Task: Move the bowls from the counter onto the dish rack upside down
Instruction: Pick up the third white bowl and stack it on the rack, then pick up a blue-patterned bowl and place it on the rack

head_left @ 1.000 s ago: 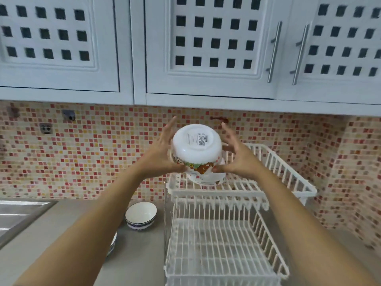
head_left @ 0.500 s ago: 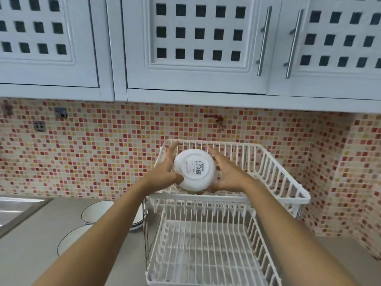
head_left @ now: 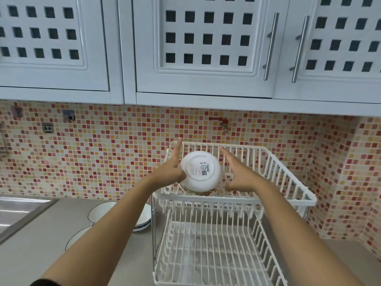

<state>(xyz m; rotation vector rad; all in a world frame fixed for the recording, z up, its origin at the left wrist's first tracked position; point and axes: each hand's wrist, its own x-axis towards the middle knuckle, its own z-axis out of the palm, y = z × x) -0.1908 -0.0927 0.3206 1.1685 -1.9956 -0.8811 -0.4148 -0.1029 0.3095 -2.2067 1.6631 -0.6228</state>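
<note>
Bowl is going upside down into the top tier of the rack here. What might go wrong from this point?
1. The bowl sits tilted in the upper tier; with the right hand apparently off it, it may roll or settle unevenly.
2. The left hand is against it; pulling away could nudge it.
3. The forearms hang above bowls on the counter.

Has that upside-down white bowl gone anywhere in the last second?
Yes. The bowl has gone down into the dish rack's top tier; a second ago it was held above its rim.
</note>
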